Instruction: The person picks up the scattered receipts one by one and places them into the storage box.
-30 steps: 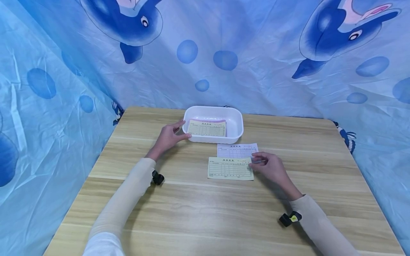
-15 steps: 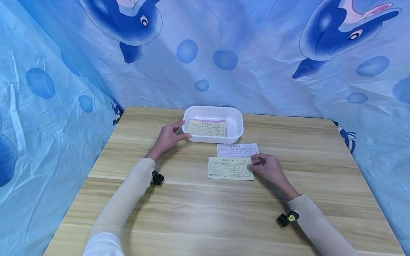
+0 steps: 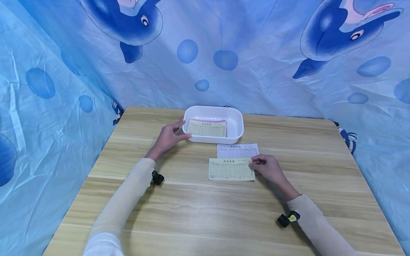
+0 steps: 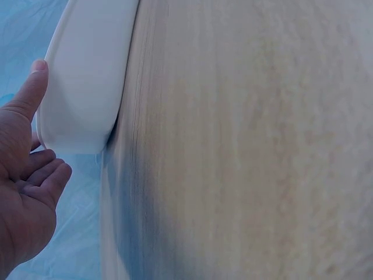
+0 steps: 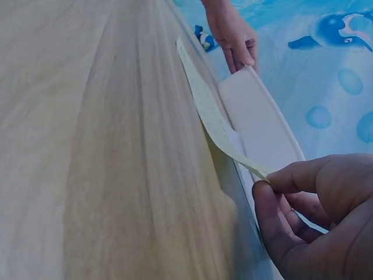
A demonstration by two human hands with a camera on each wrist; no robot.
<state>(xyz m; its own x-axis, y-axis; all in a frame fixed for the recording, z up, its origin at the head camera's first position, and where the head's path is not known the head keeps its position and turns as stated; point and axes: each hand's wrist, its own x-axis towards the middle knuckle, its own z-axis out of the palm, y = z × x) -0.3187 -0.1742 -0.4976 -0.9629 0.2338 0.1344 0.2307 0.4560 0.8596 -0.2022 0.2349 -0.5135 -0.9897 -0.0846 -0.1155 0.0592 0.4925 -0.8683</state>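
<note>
A white plastic tray (image 3: 237, 133) stands at the back of the table with yellow and pink paper slips inside, a yellow form slip (image 3: 207, 128) on top. My left hand (image 3: 168, 138) holds the tray's left end, thumb at the front rim and fingers round the corner. In the left wrist view that hand (image 4: 26, 175) has its thumb against the tray wall (image 4: 87, 81). Between thumb and index finger, my right hand (image 3: 268, 169) pinches the right edge of a pale yellow printed slip (image 3: 229, 170). The right wrist view shows this slip (image 5: 213, 122) bowed up off the table near the fingertips.
A white printed slip (image 3: 237, 150) lies just behind the yellow one, in front of the tray, partly covered. The wooden table (image 3: 179, 217) ends at a blue dolphin-print curtain (image 3: 266, 89) at the back and sides.
The yellow slip has shifted very slightly right and toward me with my right hand, whose fingers have drawn closer together at its edge. My left hand and the tray stay in place.
</note>
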